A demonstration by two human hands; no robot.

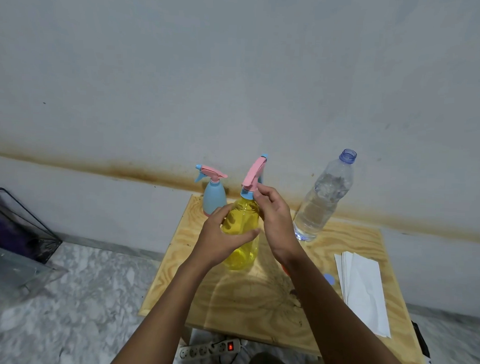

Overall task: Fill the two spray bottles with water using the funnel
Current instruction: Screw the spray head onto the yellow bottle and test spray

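A yellow spray bottle [241,236] stands tilted above the wooden table [251,299], and my left hand [218,235] is wrapped around its body. My right hand [273,213] pinches the bottle's neck just under its pink and blue spray head [254,172]. A light blue spray bottle [213,200] with a pink trigger head stands upright at the table's back left corner. An uncapped clear water bottle [322,201], partly full, stands at the back right. A sliver of something orange [284,270] shows beside my right forearm; I cannot tell whether it is the funnel.
Folded white paper towels [363,289] lie on the table's right side, with a small blue cap [329,279] beside them. A white power strip [211,349] with a lit red switch lies on the floor under the front edge. A dark wire rack [22,226] stands at the left.
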